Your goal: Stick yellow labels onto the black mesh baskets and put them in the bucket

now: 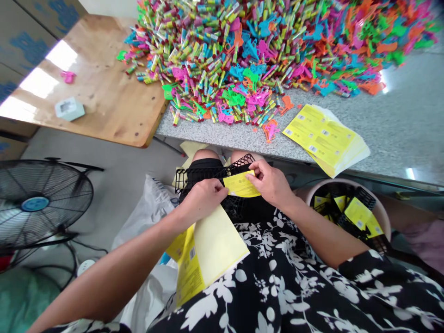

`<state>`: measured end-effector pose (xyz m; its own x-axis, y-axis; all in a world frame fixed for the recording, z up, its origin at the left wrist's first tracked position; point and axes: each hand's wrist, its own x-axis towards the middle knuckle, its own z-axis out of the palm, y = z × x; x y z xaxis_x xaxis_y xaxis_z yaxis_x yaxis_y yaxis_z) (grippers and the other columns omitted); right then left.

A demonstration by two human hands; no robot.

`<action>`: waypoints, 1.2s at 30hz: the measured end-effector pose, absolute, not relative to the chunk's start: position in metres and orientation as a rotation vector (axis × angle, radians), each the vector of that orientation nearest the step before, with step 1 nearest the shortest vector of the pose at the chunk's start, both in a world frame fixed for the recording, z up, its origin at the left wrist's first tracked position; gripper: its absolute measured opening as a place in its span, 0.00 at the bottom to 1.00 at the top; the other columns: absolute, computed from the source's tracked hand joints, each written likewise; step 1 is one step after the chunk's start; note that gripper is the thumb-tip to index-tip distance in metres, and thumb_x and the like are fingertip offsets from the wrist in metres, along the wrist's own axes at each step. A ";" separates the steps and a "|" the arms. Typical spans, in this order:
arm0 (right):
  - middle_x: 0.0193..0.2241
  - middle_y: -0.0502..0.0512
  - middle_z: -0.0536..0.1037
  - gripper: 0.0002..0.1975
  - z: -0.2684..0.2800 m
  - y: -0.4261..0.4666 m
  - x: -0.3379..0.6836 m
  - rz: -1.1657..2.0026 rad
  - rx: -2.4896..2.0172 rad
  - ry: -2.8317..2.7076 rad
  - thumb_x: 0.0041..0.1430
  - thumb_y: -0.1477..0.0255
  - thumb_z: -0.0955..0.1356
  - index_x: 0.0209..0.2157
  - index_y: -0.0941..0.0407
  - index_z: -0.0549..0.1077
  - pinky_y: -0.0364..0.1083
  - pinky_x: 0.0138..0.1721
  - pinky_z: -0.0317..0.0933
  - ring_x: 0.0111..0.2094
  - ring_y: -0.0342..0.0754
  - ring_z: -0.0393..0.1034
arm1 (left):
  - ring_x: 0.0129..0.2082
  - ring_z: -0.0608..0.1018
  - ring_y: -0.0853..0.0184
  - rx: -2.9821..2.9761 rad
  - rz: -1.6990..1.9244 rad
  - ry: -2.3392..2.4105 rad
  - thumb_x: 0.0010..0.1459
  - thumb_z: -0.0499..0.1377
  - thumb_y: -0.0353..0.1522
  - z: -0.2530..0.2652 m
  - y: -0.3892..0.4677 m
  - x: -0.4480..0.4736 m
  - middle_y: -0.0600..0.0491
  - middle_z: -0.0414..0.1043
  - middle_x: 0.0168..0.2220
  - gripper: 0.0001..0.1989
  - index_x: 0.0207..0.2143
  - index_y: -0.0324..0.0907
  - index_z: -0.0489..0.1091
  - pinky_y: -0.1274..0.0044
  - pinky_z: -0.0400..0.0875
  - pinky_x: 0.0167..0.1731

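Both of my hands are over my lap, with a small yellow printed label [242, 185] stretched between them. My left hand [204, 198] is closed in a pinch at the label's left end. The label's upper right corner is pinched between the thumb and fingers of my right hand [272, 184]. Behind the label, a black plastic basket with a honeycomb-mesh rim [204, 177] rests on my thighs, partly covered by my hands. A sheet of yellow labels with a pale backing [220, 245] lies curled below my left hand; whether that hand also grips it, I cannot tell.
A large heap of colourful plastic toys and small tubes [222, 60] covers the back of the grey stone table [263, 144]. A stack of yellow label sheets [324, 136] lies at its edge. A round bin [383, 208] holds labelled black baskets. A fan [45, 203] stands left.
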<state>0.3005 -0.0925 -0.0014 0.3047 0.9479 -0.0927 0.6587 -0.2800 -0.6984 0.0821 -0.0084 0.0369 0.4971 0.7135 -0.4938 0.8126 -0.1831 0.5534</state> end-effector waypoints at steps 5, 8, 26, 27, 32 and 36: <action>0.34 0.49 0.81 0.10 -0.002 -0.093 0.299 0.631 -2.056 -1.505 0.64 0.66 0.71 0.46 0.52 0.73 0.47 0.35 0.60 0.31 0.49 0.74 | 0.22 0.68 0.69 1.966 -0.178 1.289 0.61 0.60 0.41 0.040 -0.011 0.083 0.58 0.69 0.23 0.13 0.27 0.44 0.69 0.75 0.54 0.25; 0.37 0.52 0.82 0.10 -0.002 -0.094 0.297 0.553 -2.076 -1.584 0.66 0.67 0.70 0.47 0.53 0.73 0.47 0.37 0.61 0.36 0.52 0.77 | 0.24 0.69 0.68 2.027 -0.178 1.299 0.62 0.60 0.41 0.039 -0.014 0.084 0.57 0.71 0.24 0.13 0.27 0.45 0.67 0.74 0.55 0.26; 0.56 0.66 0.75 0.14 -0.006 -0.111 0.288 0.002 -2.001 -1.754 0.71 0.67 0.68 0.54 0.57 0.74 0.54 0.59 0.66 0.57 0.59 0.71 | 0.32 0.83 0.59 2.523 -0.183 1.239 0.74 0.52 0.41 0.034 -0.046 0.076 0.54 0.84 0.37 0.16 0.58 0.53 0.73 0.73 0.56 0.27; 0.58 0.66 0.74 0.14 -0.007 -0.113 0.287 -0.028 -1.959 -1.797 0.72 0.67 0.67 0.54 0.57 0.74 0.56 0.63 0.63 0.61 0.60 0.69 | 0.33 0.84 0.59 2.543 -0.177 1.214 0.74 0.51 0.40 0.033 -0.047 0.075 0.53 0.85 0.39 0.17 0.59 0.55 0.73 0.73 0.58 0.28; 0.70 0.67 0.65 0.25 -0.017 -0.125 0.273 -0.006 -1.906 -2.044 0.75 0.59 0.63 0.66 0.57 0.68 0.68 0.73 0.42 0.72 0.63 0.54 | 0.33 0.84 0.59 2.614 -0.212 1.183 0.76 0.49 0.43 0.033 -0.054 0.075 0.51 0.84 0.40 0.20 0.62 0.54 0.71 0.73 0.61 0.28; 0.74 0.70 0.56 0.35 -0.022 -0.132 0.269 0.059 -2.061 -2.032 0.75 0.53 0.61 0.73 0.58 0.58 0.74 0.72 0.38 0.75 0.68 0.45 | 0.32 0.84 0.57 2.684 -0.238 1.126 0.73 0.53 0.50 0.031 -0.056 0.074 0.50 0.83 0.40 0.24 0.63 0.52 0.69 0.72 0.60 0.26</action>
<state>0.2691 -0.1318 -0.0222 0.0288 0.9893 0.1431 0.9793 0.0007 -0.2022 0.0739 -0.0563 0.0309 0.6930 0.6824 -0.2325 0.7182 -0.6817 0.1397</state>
